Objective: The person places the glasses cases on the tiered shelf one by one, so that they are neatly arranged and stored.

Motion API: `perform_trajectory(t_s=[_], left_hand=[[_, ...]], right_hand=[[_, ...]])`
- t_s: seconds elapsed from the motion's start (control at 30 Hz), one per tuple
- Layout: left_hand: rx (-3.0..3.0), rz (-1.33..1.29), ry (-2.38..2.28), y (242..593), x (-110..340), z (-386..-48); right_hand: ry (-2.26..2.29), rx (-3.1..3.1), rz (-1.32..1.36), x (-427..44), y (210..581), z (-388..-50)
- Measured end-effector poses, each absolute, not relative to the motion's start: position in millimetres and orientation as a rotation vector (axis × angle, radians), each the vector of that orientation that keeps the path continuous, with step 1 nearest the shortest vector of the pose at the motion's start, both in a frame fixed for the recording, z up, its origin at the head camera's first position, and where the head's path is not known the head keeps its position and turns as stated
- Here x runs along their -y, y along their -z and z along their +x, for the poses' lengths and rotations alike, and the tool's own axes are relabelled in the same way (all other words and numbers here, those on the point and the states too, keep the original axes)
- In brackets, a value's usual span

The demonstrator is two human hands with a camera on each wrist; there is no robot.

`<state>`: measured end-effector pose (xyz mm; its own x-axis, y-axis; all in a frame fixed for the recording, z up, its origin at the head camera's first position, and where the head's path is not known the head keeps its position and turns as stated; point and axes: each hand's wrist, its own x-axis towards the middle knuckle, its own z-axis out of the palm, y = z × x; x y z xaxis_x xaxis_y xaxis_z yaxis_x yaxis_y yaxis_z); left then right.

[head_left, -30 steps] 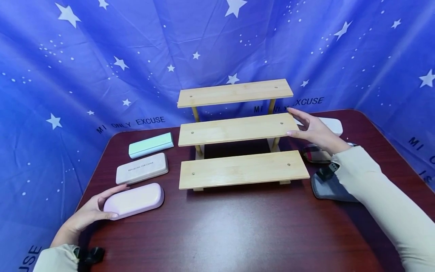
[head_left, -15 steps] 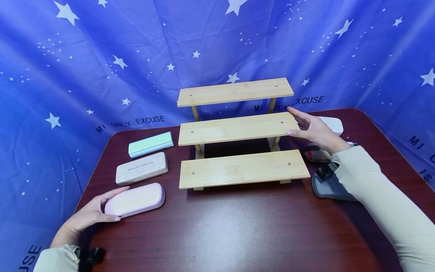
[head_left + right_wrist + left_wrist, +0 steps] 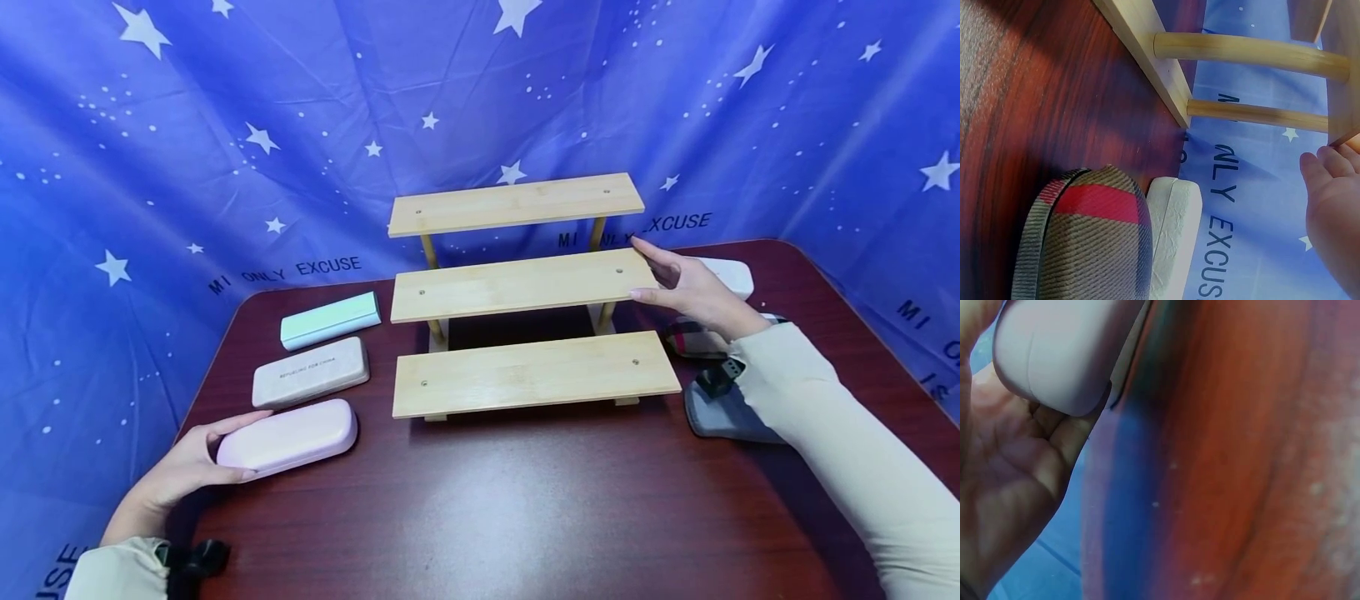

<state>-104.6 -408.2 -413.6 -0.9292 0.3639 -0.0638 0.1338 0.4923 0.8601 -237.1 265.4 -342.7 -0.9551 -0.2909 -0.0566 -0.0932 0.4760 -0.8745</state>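
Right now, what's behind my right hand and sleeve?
In the head view, your right hand and sleeve partly hide a white case, a plaid case and a gray case. Their covered parts, and anything else behind, can't be seen there.

Left fingers (image 3: 231, 423) grip a pink case (image 3: 288, 437); right fingers (image 3: 658, 255) hold the middle wooden shelf (image 3: 517, 285).

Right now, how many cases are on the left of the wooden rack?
3: the pink case in the left hand, the whitish case behind it, the mint-green case farthest back. None seems hidden.
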Motion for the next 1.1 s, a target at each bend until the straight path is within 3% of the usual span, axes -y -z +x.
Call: perform_trajectory(t_s=[0.43,1.1], left_hand=[[-2.526,0.484,-1.488,380.7,407.6,-109.9],[-2.591,0.611,-1.547,321.9,369.4,-164.9]], right_hand=[[1.464,-2.532,-0.337,-266.6,342.4,-234.2],[1.45,-2.539,-0.351,-266.5,343.8,-237.2]])
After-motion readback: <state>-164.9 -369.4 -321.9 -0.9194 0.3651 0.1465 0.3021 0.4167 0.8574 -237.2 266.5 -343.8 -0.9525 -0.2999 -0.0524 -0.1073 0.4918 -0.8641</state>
